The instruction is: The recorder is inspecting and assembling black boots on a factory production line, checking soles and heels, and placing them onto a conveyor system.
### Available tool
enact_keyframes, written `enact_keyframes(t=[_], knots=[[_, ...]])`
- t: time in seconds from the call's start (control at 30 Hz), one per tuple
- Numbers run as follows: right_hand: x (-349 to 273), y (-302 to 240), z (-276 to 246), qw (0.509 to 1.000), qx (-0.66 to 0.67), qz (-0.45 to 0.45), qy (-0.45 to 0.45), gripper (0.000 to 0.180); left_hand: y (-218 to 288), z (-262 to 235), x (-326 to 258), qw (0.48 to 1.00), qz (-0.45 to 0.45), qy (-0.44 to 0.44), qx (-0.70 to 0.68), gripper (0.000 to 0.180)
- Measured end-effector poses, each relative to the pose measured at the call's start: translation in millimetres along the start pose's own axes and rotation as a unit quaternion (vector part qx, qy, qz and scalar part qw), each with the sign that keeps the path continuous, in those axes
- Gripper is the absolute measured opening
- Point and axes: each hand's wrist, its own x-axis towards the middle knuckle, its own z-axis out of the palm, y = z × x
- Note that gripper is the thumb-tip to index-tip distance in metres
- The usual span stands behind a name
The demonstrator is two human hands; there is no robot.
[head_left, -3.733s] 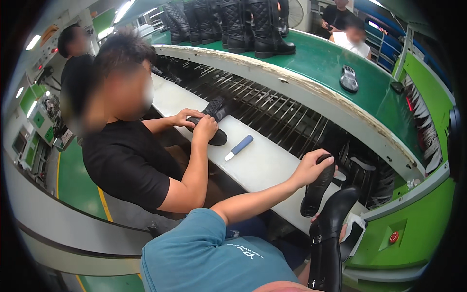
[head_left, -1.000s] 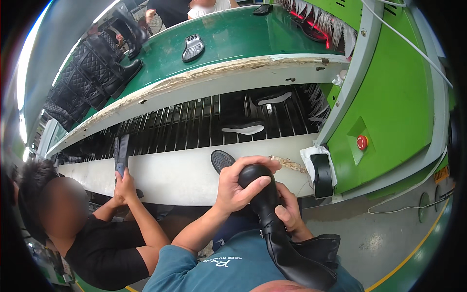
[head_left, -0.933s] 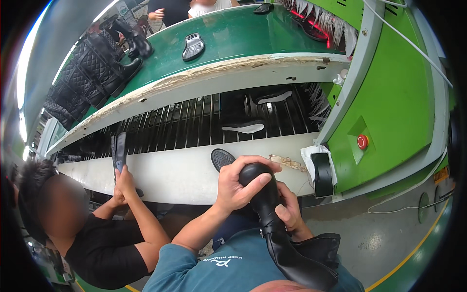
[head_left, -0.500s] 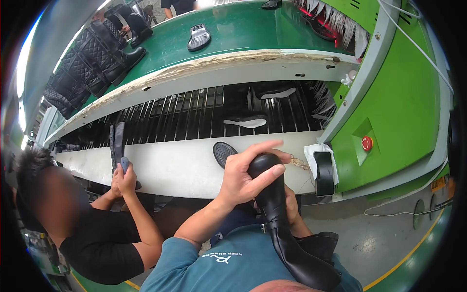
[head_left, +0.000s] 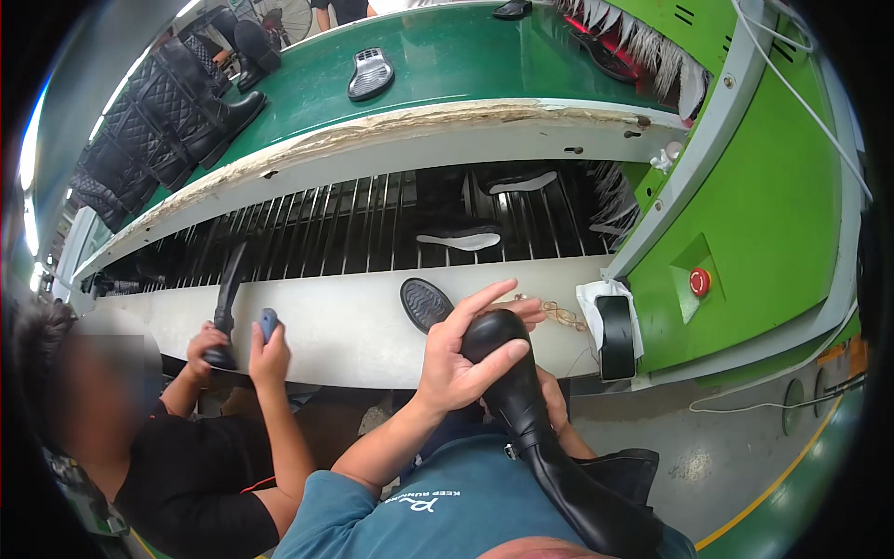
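A tall black boot [head_left: 549, 456] leans against my body, its rounded toe pointing up and away and its shaft running down to the right. My left hand [head_left: 452, 363] cups the toe, thumb on the near side and fingers stretched over the far side. Behind the foot of the boot, my right hand [head_left: 556, 402] grips it from the right; most of its fingers are hidden. A small buckle [head_left: 510, 451] shows at the ankle. Just beyond my left hand, a black shoe sole [head_left: 426, 304] lies on the white ledge [head_left: 326, 317].
A co-worker [head_left: 186, 447] at left holds a black boot [head_left: 226, 298] and a blue-handled tool [head_left: 269, 323]. Shoes with white soles [head_left: 461, 241] sit on the roller conveyor [head_left: 345, 233]. Quilted boots [head_left: 172, 102] line the green belt [head_left: 466, 74]. A green machine [head_left: 745, 233] with a red button stands right.
The boot and my left hand have shifted slightly down and left in view, the grip unchanged. The co-worker's hands have moved apart, the blue-handled tool now away from their boot.
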Motion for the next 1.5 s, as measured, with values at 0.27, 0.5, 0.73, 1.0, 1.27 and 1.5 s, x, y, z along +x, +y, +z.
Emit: enact_keyframes(t=[0.27,0.5,0.73,1.0,1.27,1.5], knots=[[5.0,-5.2,5.1,1.000,-0.019,-0.023,-0.008,0.090,-14.9,-17.1,-3.7,0.990,0.050,0.036,0.124,0.028],[-4.3,20.5,-11.7,0.999,0.007,0.025,0.023,0.082,-83.2,-99.8,-5.1,0.907,0.057,0.120,0.400,0.048],[4.8,24.9,-4.6,0.994,0.104,0.032,0.032,0.081,-152.2,-191.3,-18.5,0.752,-0.076,0.129,0.642,0.057],[6.5,33.2,-17.9,0.999,0.038,0.025,-0.014,0.101,-93.5,-111.1,19.8,0.980,-0.090,0.177,0.023,0.020],[14.9,26.9,-3.7,1.000,-0.008,-0.003,0.024,0.116,-52.0,-68.1,13.3,0.997,-0.048,0.060,-0.015,0.042],[18.4,21.3,-3.1,0.999,-0.030,0.004,0.018,0.116,-47.6,-60.8,7.1,0.994,0.003,0.017,0.108,0.056]])
